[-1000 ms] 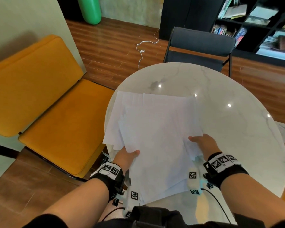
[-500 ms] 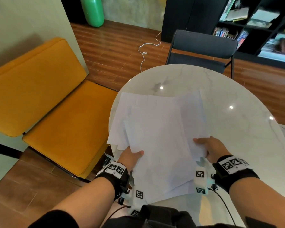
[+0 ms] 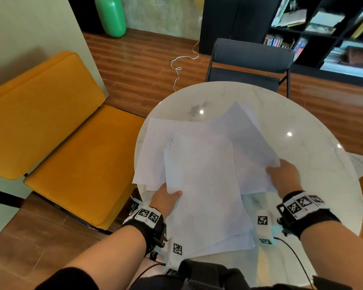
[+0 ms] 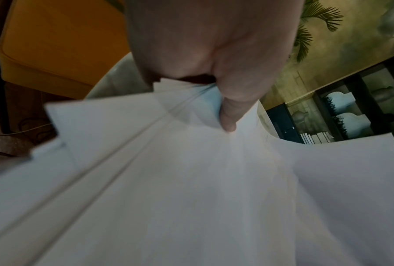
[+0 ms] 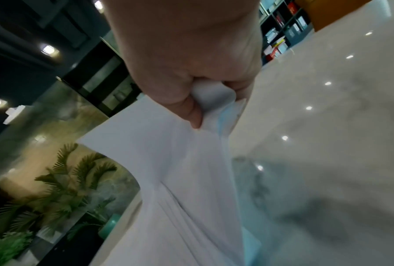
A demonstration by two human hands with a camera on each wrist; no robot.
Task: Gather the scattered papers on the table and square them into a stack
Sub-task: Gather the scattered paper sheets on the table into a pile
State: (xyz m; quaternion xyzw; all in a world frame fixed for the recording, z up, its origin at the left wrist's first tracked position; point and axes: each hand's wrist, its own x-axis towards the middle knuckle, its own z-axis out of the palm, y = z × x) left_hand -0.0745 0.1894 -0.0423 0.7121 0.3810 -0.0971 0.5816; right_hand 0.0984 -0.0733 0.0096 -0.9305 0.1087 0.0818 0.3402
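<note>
A loose, fanned bundle of white papers is held over the near left part of the round marble table. My left hand grips its near left edge, thumb on top, sheets splayed beneath it. My right hand pinches the right edge of the sheets, which tilt up toward the far side; in the right wrist view the thumb presses the papers against curled fingers. The sheets' edges are uneven and point several ways.
An orange upholstered chair stands at the left, close to the table's edge. A dark chair is tucked in at the far side. Dark bookshelves fill the back right, and a white cable lies on the wood floor.
The right-hand sheets have lifted and swung up toward the far side, and my right hand moved right and away. The left hand keeps its grip at the near left edge.
</note>
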